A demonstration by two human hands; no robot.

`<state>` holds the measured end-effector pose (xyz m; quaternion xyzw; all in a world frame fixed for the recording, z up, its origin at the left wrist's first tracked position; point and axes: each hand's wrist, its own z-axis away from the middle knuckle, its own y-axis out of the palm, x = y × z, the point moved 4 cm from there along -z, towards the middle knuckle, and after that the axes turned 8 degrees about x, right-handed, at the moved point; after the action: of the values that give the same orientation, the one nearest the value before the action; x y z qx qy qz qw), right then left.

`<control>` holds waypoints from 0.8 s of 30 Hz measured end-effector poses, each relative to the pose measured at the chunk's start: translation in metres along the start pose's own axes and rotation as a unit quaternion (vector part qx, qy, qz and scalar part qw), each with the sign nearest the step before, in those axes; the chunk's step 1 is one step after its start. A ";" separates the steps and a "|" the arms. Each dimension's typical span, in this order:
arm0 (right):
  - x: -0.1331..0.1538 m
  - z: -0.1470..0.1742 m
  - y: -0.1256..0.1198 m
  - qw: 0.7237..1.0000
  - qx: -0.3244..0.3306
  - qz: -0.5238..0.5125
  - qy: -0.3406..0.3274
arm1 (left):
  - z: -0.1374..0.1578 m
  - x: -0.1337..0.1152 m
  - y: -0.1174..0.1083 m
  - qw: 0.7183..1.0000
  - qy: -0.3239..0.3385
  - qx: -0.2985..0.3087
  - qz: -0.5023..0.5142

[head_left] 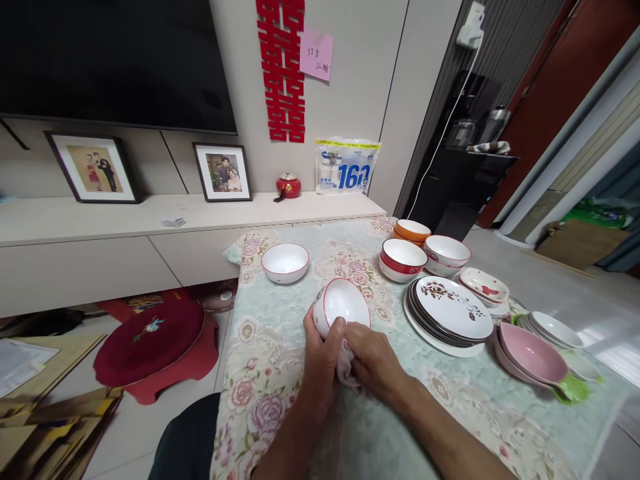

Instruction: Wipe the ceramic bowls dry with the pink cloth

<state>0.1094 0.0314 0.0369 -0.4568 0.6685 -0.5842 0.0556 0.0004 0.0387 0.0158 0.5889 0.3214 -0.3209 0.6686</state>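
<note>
Looks like a wiping step: left hand (323, 350) clamped on the white bowl (349, 305), left of the plate stack (453, 310), right hand (374, 358) gripping a cloth (345, 368) at its near side. Next move probably calls for steady turning.

A red jar (289, 187) stands beside a white package (347, 168); a cushioned stool (157, 343) sits lower left.

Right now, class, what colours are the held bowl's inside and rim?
The held bowl is white inside with a red rim, as the head view shows.
</note>
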 end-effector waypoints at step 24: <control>-0.014 0.000 -0.009 0.995 0.092 0.049 0.002 | 0.000 -0.008 -0.001 0.999 -0.016 0.025 -0.014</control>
<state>0.1225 0.0424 0.0381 -0.4155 0.6337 -0.6405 0.1248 -0.0054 0.0389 0.0220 0.5952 0.3107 -0.3477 0.6544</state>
